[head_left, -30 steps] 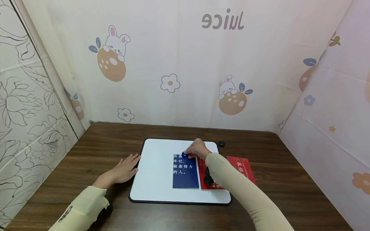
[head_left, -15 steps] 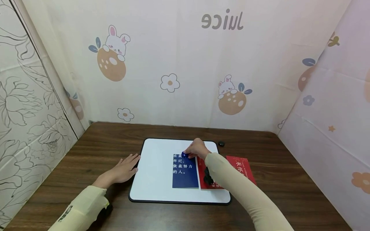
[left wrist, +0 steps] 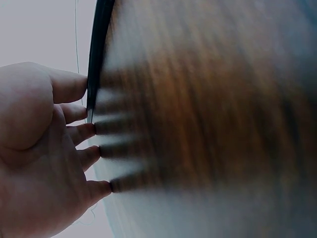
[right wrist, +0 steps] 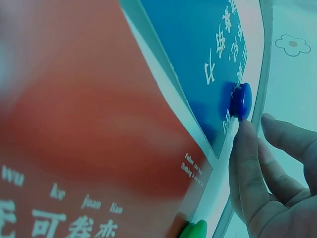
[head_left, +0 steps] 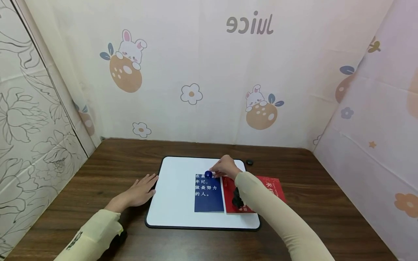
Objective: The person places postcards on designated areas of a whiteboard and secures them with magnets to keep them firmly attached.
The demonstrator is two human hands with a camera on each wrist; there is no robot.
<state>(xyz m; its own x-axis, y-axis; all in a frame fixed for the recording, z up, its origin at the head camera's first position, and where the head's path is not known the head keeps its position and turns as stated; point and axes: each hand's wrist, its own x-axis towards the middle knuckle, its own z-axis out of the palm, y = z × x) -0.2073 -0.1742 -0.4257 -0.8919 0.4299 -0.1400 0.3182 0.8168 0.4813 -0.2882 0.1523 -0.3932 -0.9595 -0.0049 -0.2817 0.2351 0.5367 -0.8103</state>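
Note:
A blue round magnet [head_left: 208, 174] sits at the top of a blue card [head_left: 209, 199] with white Chinese writing, which lies on a whiteboard [head_left: 173, 192]. My right hand [head_left: 225, 167] is just right of the magnet. In the right wrist view its extended index fingertip [right wrist: 246, 130] is right at the magnet's lower edge, and the thumb stands apart from it. Beside the blue card lies a red card [head_left: 230, 199], partly hidden by my right arm; a green magnet [right wrist: 194, 229] shows at its edge. My left hand [head_left: 140, 191], fingers straight, rests against the board's left edge.
Another red card [head_left: 274, 186] lies on the brown wooden table [head_left: 313, 203], right of the board and partly behind my right sleeve. A small black round object [head_left: 249, 162] is by the board's far right corner. A patterned curtain [head_left: 156, 108] hangs behind the table.
My right thumb and fingers have let go of the blue magnet and shifted slightly right, so the whole magnet shows. My left hand stays in place.

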